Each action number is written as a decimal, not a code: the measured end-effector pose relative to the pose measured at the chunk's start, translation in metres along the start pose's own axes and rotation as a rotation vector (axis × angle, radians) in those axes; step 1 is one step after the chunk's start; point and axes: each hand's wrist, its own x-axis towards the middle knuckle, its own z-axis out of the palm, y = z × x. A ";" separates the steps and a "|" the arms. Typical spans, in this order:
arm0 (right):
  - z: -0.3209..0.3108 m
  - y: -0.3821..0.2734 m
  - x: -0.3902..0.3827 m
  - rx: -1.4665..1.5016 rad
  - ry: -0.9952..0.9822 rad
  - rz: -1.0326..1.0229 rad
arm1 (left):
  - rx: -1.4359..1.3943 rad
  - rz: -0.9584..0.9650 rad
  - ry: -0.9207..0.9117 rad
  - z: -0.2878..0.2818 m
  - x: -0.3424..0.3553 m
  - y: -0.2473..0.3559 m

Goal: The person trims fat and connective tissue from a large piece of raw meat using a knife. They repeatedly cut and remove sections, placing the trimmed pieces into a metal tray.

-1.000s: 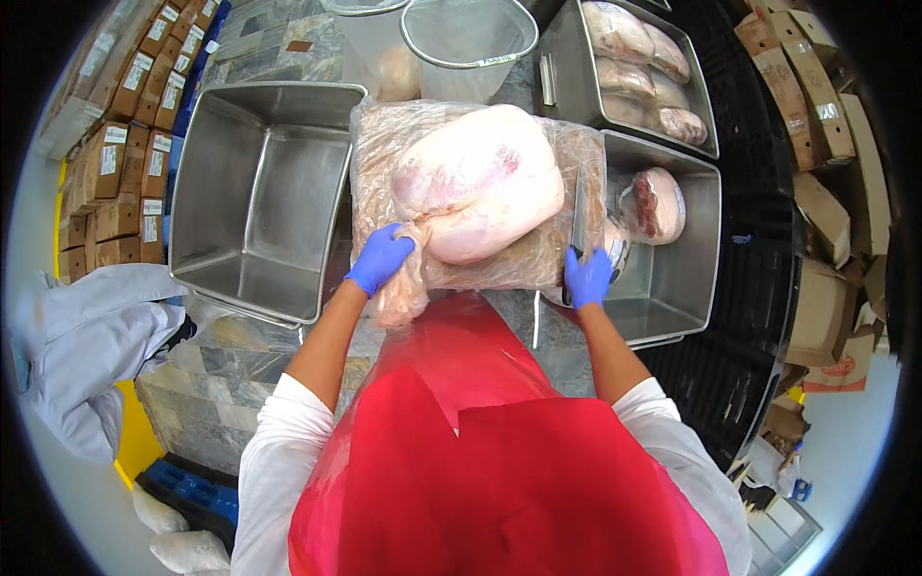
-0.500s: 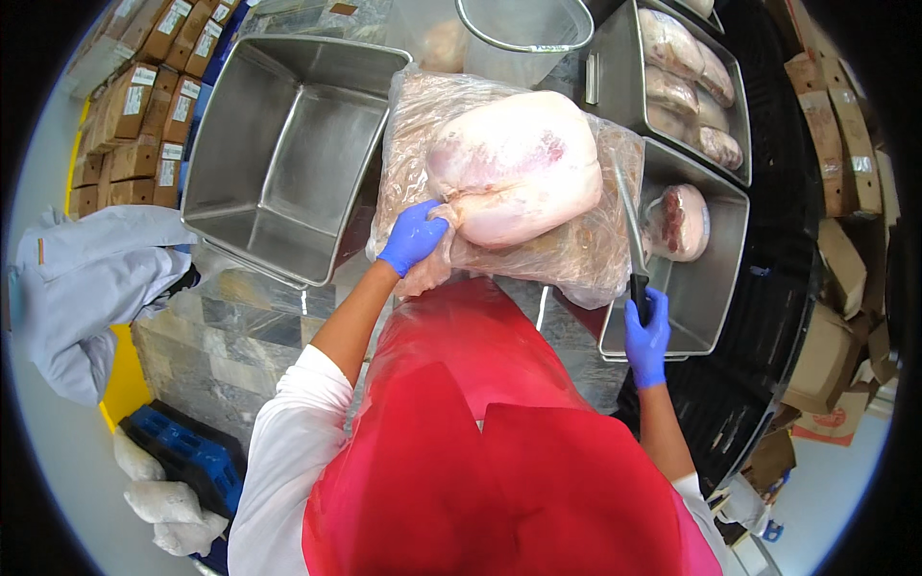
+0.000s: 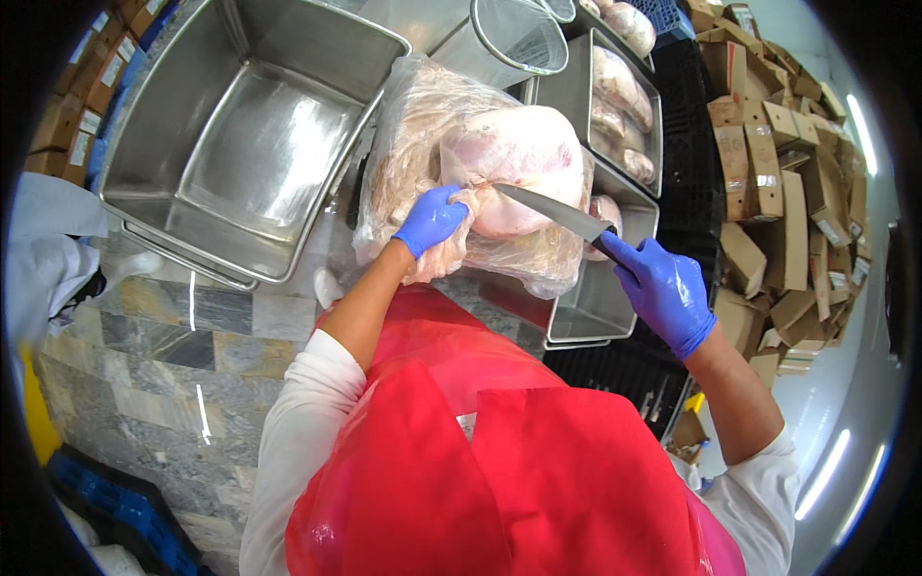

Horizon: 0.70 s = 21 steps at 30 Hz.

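A large, rounded piece of raw meat (image 3: 533,144), pale with pinkish patches, lies on a block wrapped in clear plastic (image 3: 399,125). My left hand (image 3: 429,221), blue-gloved, is closed on a loose flap of pale skin or fat (image 3: 449,252) at the meat's near left side. In my right hand (image 3: 665,288), also gloved, is the dark handle of a long knife (image 3: 557,211). Its blade slants up and left across the meat, the tip close to my left hand. Whether the edge has entered the meat cannot be made out.
A deep metal bin (image 3: 259,144) stands at left. To the right, one metal bin (image 3: 600,302) holds a piece of meat, and another (image 3: 567,91) holds several. Clear plastic buckets (image 3: 499,53) stand behind the block. Flattened cardboard boxes (image 3: 783,221) fill the far right.
My right hand has lifted the knife from beside the right bin, turning its blade leftward over the meat. My left hand keeps its grip on the flap. The whole view has shifted.
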 end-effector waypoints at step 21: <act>0.043 -0.011 0.017 -0.011 -0.095 0.007 | -0.114 0.070 0.033 0.008 -0.010 -0.015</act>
